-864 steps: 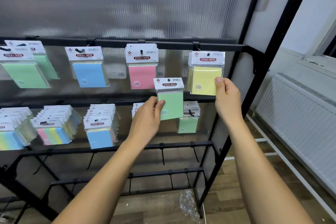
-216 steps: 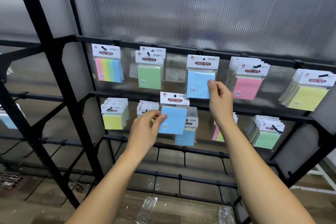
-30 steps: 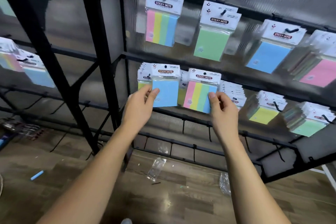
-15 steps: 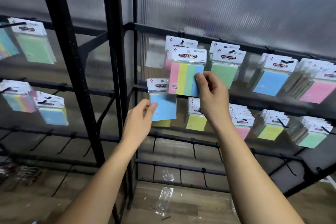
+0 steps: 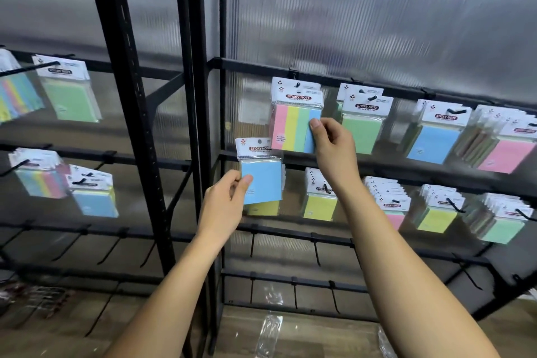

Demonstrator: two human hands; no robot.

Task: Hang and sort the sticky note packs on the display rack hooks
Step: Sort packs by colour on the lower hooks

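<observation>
Sticky note pack with pink, yellow, green and blue stripes in a clear sleeve under a white header card (image 5: 296, 120) sits at the leftmost top-row hook (image 5: 297, 84) of the right-hand black metal display rack (image 5: 220, 64), directly in front of a matching pack already hanging there. Whether its header hole is seated on the hook cannot be told. Probable fault: if the pack is let go before the hole is fully threaded, it would slide off and drop to the wooden floor (image 5: 319, 337) (the slick sleeve offers little friction). A second risk is mis-sorting, since the adjacent hook to the right carries green packs (image 5: 361, 131). The right hand (image 5: 334, 145) pinches the striped pack at its lower right edge, thumb on the blue stripe, fingers curled behind. The left hand (image 5: 225, 202) grips a plain blue sticky note pack (image 5: 261, 180) by its lower left corner, holding it below and left of the striped pack, in front of the yellow packs (image 5: 319, 203) on the second row; it is not on any hook. Further packs hang on the left-hand rack bay (image 5: 69, 96).
</observation>
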